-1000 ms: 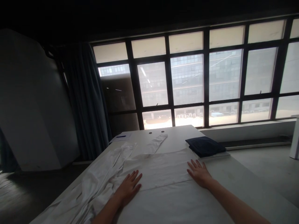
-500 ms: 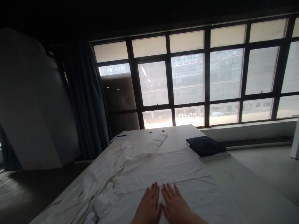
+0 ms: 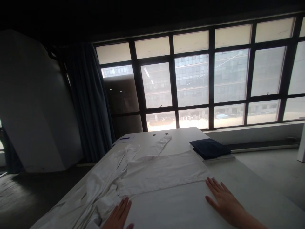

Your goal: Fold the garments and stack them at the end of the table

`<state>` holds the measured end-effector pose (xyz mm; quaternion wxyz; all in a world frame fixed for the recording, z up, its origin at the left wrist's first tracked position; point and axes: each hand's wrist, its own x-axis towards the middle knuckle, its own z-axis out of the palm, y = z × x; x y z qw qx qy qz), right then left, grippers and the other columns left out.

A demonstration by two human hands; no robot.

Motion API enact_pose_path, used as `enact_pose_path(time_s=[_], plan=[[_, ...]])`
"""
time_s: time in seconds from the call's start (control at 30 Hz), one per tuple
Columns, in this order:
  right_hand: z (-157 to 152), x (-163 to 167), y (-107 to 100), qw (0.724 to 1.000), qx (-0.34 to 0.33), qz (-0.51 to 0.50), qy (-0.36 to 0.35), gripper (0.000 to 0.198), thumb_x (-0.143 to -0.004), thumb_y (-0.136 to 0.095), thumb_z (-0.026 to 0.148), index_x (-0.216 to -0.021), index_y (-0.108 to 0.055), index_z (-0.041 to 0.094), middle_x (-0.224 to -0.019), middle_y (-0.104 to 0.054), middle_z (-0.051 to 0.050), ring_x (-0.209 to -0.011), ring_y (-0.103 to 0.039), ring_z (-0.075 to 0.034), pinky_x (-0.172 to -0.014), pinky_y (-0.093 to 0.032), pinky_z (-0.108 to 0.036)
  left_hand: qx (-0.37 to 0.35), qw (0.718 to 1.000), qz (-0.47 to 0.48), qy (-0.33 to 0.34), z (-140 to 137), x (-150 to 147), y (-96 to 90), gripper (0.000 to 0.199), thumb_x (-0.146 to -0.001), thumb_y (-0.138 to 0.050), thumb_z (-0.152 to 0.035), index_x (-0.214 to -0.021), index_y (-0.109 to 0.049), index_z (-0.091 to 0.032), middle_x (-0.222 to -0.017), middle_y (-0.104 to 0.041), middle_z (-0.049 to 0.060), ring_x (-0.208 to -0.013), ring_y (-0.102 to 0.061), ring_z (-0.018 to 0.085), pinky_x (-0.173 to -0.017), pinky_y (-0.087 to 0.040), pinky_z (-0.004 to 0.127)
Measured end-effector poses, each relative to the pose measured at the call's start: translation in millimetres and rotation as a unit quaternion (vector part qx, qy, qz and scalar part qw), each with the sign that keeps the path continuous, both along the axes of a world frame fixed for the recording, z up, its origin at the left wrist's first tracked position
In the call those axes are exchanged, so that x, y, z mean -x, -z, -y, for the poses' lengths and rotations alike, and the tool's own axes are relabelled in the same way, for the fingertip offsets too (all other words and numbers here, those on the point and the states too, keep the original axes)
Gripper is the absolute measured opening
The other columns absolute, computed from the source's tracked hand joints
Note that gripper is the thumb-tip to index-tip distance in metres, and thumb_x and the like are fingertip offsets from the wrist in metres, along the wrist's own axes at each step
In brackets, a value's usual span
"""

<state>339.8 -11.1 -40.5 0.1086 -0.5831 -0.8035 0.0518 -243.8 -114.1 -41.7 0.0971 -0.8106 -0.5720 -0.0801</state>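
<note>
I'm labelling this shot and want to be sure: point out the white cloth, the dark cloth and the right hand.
White cloth (image 3: 164, 173): head view, on its flat, spread part.
Dark cloth (image 3: 211, 148): head view, on its top.
Right hand (image 3: 223, 199): head view, on its back.

Table (image 3: 183, 134): spread cloth (image 3: 164, 173) in middle; bunched cloth (image 3: 95, 183) to left; folded cloth (image 3: 211, 149) far right, by table edge. Paper (image 3: 116, 142) at far left, pen (image 3: 124, 138) on it. Left hand (image 3: 118, 214) near, beside bunched cloth. Right hand (image 3: 224, 200) at spread cloth's near right corner. Behind table: window (image 3: 192, 81); curtain (image 3: 90, 111) left of it.
</note>
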Motion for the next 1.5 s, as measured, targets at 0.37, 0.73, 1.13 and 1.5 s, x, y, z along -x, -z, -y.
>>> enact_pose_path(time_s=[0.37, 0.73, 1.13, 1.5], plan=[[-69, 13, -10, 0.999, -0.021, 0.026, 0.001, 0.070, -0.098, -0.025, 0.062, -0.154, -0.034, 0.021, -0.161, -0.028, -0.008, -0.150, -0.021, -0.030, -0.121, -0.013, -0.056, 0.012, 0.999, 0.033, -0.017, -72, -4, -19.5, 0.063, -0.099, -0.042, -0.061, -0.153, -0.031, -0.032, -0.159, -0.031, 0.004, -0.143, -0.038, 0.029, -0.116, -0.036, 0.047], [-69, 85, -32, 0.986, -0.138, 0.080, 0.053, 0.059, -0.087, -0.042, 0.018, -0.145, -0.049, 0.009, -0.156, -0.037, -0.019, -0.146, -0.028, -0.039, -0.119, -0.010, -0.060, -0.016, 1.000, 0.018, -0.010, -102, -40, -22.6, 0.053, -0.102, -0.038, -0.046, -0.151, -0.040, -0.026, -0.157, -0.038, 0.006, -0.144, -0.037, 0.028, -0.118, -0.033, 0.051], [-1, 173, -29, 0.986, 0.033, -0.071, -0.150, 0.077, -0.095, -0.029, 0.070, -0.157, -0.024, 0.026, -0.165, -0.018, -0.006, -0.152, -0.012, -0.032, -0.122, -0.002, -0.056, 0.085, 0.995, 0.046, 0.033, -85, -104, -22.4, 0.068, -0.102, -0.030, -0.060, -0.158, -0.010, -0.027, -0.163, -0.015, 0.003, -0.150, -0.019, 0.026, -0.123, -0.022, 0.048], [-27, 4, 5, 0.999, -0.018, 0.023, 0.042, 0.075, -0.094, -0.025, 0.070, -0.154, -0.032, 0.026, -0.162, -0.025, -0.005, -0.151, -0.019, -0.030, -0.122, -0.013, -0.054, 0.016, 0.999, 0.019, -0.040, -53, 11, -7.5, 0.066, -0.098, -0.040, -0.063, -0.155, -0.027, -0.031, -0.159, -0.030, 0.003, -0.145, -0.033, 0.030, -0.118, -0.033, 0.049]])
